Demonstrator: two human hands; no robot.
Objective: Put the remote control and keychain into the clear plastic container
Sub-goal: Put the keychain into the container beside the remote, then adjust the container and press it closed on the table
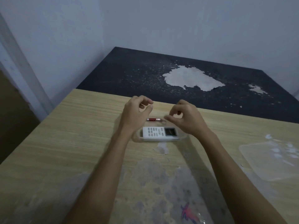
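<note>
A white remote control (160, 133) with grey buttons and a small screen lies flat inside the clear plastic container (137, 136) on the wooden table. A red and silver keychain (153, 119) lies just behind the remote; whether it is inside the container I cannot tell. My left hand (137, 110) hovers above the container's left end, fingers curled and holding nothing. My right hand (184, 117) hovers over the right end, fingers curled too, nothing visibly in it.
A clear plastic lid (271, 160) lies flat on the table at the right. The wooden table (64, 143) has worn grey patches near the front. Behind it is a dark surface (129, 71) with peeled pale spots, against the walls.
</note>
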